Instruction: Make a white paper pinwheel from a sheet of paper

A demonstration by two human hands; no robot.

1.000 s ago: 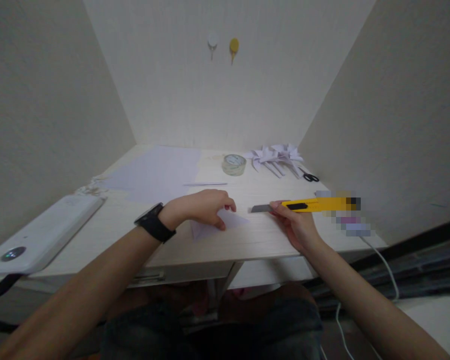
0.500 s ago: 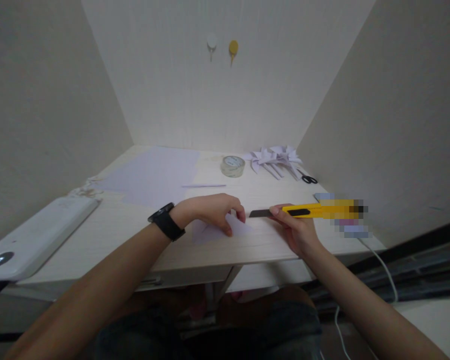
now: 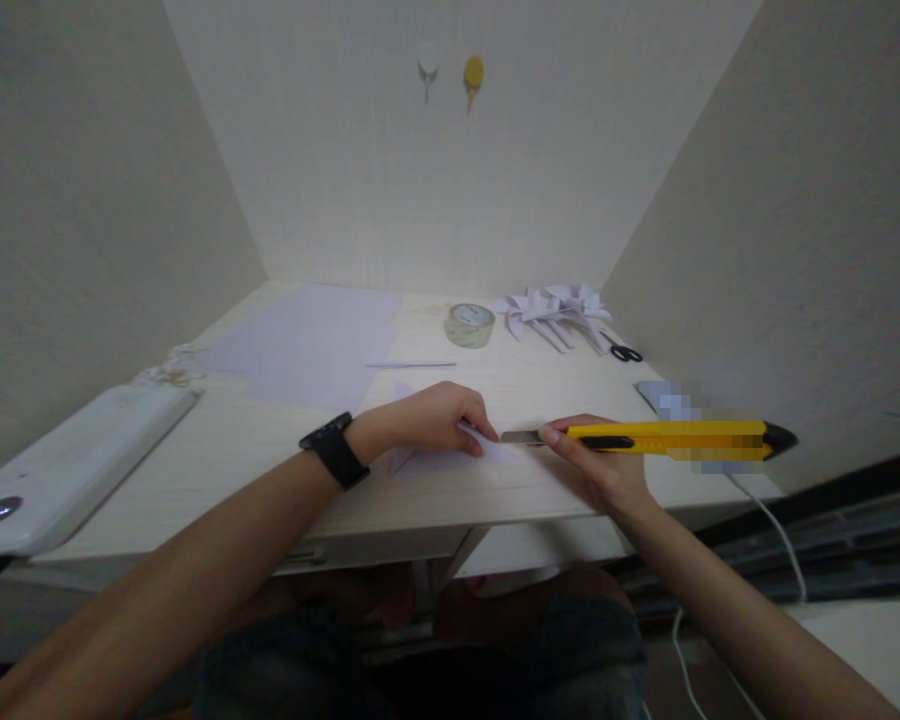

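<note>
My left hand (image 3: pixel 431 420), with a black watch on the wrist, presses a small folded piece of white paper (image 3: pixel 450 460) flat against the pale wooden desk (image 3: pixel 255 440). My right hand (image 3: pixel 596 462) grips a yellow utility knife (image 3: pixel 667 438) with its grey blade out. The blade tip points left and sits right at the paper's right edge, close to my left fingertips.
A roll of clear tape (image 3: pixel 469 325) stands at the back middle. Several white paper pinwheels (image 3: pixel 555 308) and black scissors (image 3: pixel 624 352) lie at the back right. Large white sheets (image 3: pixel 307 345) cover the back left. A white device (image 3: pixel 67 460) rests at the left edge. A white cable (image 3: pixel 772 535) hangs off the right.
My right hand has brought the knife leftward, so the blade tip now reaches the paper's edge. My left hand shifted slightly right on the paper.
</note>
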